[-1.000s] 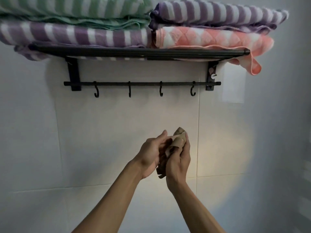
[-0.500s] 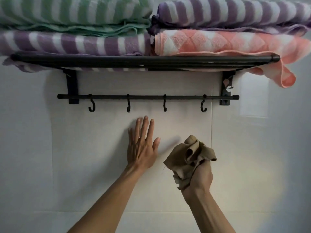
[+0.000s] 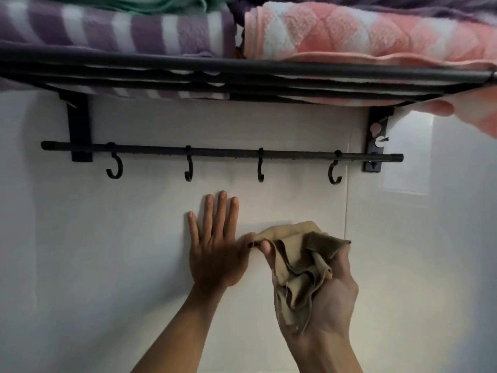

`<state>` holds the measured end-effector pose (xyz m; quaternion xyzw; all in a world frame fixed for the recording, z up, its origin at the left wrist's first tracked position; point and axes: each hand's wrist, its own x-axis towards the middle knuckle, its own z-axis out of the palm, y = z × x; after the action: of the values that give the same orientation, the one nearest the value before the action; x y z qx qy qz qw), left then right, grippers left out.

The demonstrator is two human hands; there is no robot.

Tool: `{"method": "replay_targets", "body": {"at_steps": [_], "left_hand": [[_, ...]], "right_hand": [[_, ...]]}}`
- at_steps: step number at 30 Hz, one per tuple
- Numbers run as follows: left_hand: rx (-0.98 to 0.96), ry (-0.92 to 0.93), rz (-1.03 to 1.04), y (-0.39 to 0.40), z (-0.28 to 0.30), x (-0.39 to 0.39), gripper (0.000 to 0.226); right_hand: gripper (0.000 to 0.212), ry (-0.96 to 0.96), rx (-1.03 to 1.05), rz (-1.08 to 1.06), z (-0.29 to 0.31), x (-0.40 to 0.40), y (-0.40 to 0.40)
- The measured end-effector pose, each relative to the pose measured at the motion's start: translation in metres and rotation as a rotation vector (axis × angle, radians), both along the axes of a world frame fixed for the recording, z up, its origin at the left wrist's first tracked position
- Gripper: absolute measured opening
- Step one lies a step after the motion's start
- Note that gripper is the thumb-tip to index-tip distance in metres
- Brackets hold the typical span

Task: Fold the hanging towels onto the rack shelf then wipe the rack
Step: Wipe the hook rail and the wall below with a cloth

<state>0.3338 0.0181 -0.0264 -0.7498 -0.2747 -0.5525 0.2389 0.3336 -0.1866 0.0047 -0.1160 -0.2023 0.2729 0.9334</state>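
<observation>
The green towel [image 3: 161, 2] and pink towel [image 3: 376, 30] run past the frame's edges; the rack shelf's [image 3: 242, 68] top seems covered.

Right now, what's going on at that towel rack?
A person stands at a black wall rack whose shelf already holds folded towels: a purple-striped towel on the left, a pink one on the right with a corner drooping over the end. The left hand lies flat against the wall tile below the hooks. The right hand grips a crumpled tan cloth, not yet touching the rack.

Four hooks [image 3: 115, 168], one cloth [image 3: 295, 265].
</observation>
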Motion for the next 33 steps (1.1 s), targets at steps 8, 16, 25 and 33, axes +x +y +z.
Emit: {"method": "replay_targets", "body": {"at_steps": [8,16,25,33], "left_hand": [[-0.047,-0.005,-0.078,-0.002,0.002,0.000,0.079],[-0.059,-0.024,-0.091,-0.004,0.003,-0.001,0.076],[-0.038,-0.030,-0.091,-0.003,0.001,-0.002,0.076],[-0.030,-0.037,-0.109,-0.003,0.002,-0.003,0.077]], "right_hand": [[0.034,-0.711,-0.156,-1.239,0.057,0.020,-0.027],[0.036,-1.533,-0.670,-1.816,0.120,0.115,-0.043],[0.033,-1.588,-1.216,-1.621,0.165,0.115,-0.045],[0.046,-1.563,-1.259,-1.471,0.176,0.098,-0.022]]}}
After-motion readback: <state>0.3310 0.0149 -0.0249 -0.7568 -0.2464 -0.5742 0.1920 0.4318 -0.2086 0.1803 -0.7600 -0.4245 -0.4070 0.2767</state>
